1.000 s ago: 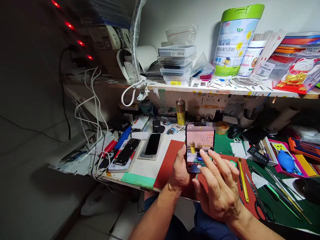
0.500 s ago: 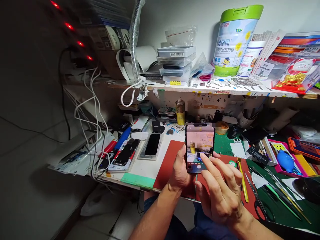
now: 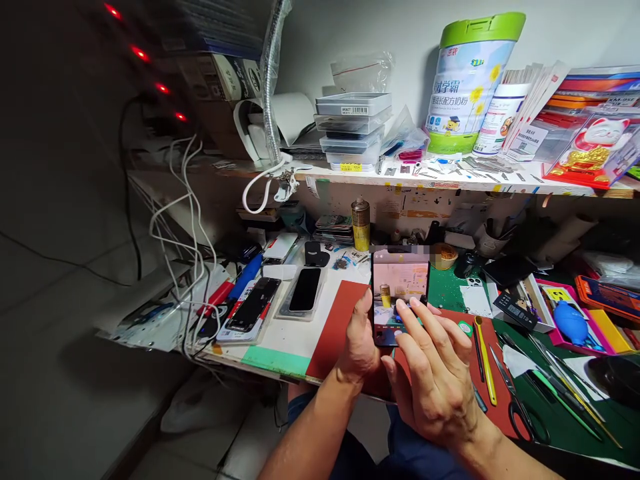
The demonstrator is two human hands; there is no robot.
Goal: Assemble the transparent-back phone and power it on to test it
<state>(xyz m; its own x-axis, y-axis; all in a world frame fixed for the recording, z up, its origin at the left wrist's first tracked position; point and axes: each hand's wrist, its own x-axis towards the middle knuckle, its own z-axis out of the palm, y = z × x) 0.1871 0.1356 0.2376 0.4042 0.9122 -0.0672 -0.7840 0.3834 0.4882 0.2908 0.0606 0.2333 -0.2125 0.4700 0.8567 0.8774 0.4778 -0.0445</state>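
Note:
A smartphone (image 3: 399, 277) is held upright over the red mat (image 3: 334, 327), its lit screen showing a camera view of the bench. My left hand (image 3: 361, 340) is wrapped round its left side, with fingertips showing past the right edge. In front of the screen, my right hand (image 3: 435, 373) has its fingers apart and holds nothing; the fingertips are over the lower part of the screen. Whether they touch the glass I cannot tell. To the left lie a dark phone (image 3: 305, 289) on a clear case and a black phone part (image 3: 254, 305).
Scissors (image 3: 523, 407), a yellow brush (image 3: 485, 360) and several tweezers lie at the right. Beyond them is a pink box with a blue blower (image 3: 571, 323). White cables (image 3: 193, 220) hang at the left. A spray can (image 3: 361, 223) stands under the loaded shelf (image 3: 410, 180).
My right hand has shifted slightly left and down across the phone's screen, and its fingertips cover a different part of it. My left hand still holds the phone.

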